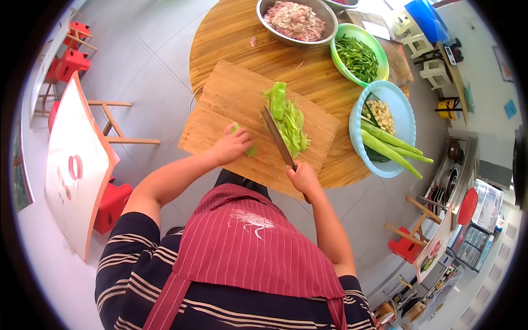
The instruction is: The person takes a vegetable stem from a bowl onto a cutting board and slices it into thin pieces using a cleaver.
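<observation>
My right hand is wrapped round the handle of a kitchen knife. Its dark blade points away from me over the wooden cutting board, alongside a heap of sliced green vegetable. A wider green chunk lies at the top of that heap, just beyond the blade tip. To the left of the knife, my left hand is closed over a light green vegetable piece on the board. Its ends show above and below my fingers, and the middle is covered.
On the round wooden table stand a metal bowl of minced meat, a green bowl of chopped greens and a blue basin with garlic cloves and long green vegetables jutting over its rim. Red stools stand at left.
</observation>
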